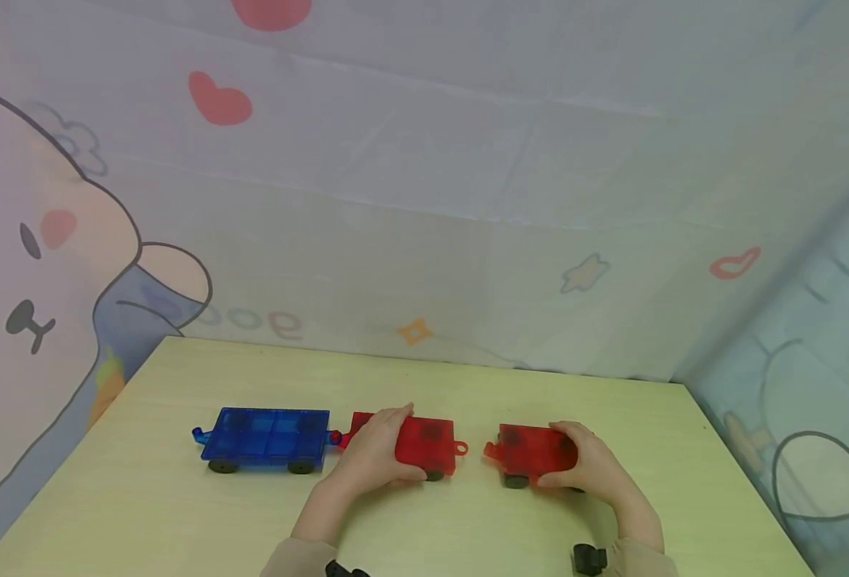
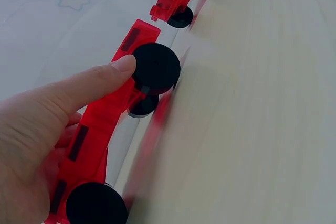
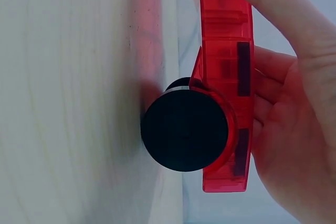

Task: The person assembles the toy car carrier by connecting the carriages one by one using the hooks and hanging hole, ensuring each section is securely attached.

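Observation:
Around the middle red toy train car (image 1: 432, 445), my left hand (image 1: 370, 457) has its thumb on the near side and fingers on the far side. The left wrist view shows that thumb at a black wheel (image 2: 156, 69). My right hand (image 1: 601, 477) grips another, see-through red toy train car (image 1: 529, 450) by its right end, thumb near, fingers behind. A small gap separates the middle car's ring coupler (image 1: 461, 449) from the right car's hook (image 1: 492, 451). At the left, a blue toy train car (image 1: 266, 437) meets the middle car at its coupler.
All the cars are in a row on a pale wooden table (image 1: 453, 529). Behind it hangs a printed cloth backdrop (image 1: 424, 160), which also runs along the right side. Dark wrist devices (image 1: 589, 559) sit by both sleeves.

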`<state>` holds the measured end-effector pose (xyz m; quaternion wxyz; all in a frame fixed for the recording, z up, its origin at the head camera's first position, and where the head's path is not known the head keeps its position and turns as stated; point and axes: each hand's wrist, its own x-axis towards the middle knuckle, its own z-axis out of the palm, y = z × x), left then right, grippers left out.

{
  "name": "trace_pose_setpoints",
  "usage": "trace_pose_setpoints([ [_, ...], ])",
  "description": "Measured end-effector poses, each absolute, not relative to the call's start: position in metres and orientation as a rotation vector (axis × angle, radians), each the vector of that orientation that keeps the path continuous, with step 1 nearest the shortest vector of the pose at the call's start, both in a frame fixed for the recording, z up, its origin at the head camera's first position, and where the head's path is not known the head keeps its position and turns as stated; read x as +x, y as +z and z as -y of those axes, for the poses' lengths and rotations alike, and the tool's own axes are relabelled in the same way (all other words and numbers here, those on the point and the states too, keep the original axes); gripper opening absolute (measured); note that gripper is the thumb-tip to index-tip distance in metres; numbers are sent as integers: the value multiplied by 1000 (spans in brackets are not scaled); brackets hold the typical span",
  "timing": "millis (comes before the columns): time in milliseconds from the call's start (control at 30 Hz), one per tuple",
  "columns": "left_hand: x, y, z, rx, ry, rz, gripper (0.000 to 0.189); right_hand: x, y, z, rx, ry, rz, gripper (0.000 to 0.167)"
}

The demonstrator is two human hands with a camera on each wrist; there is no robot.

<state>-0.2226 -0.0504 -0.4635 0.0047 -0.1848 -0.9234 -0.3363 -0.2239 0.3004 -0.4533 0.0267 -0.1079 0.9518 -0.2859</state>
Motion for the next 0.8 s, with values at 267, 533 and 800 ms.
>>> trace_pose_setpoints([
  [267, -223, -463, 50, -567, -1089, 2887, 96, -224, -453, -300, -338, -898, -2942, 92],
  [533, -222, -463, 51, -570, -1125, 2869, 96, -224, -453, -300, -347, -899, -2945, 91],
  [800, -222, -462, 51, -573, -1171, 2850, 96, -223, -453, -298, -356, -911, -2944, 90],
])
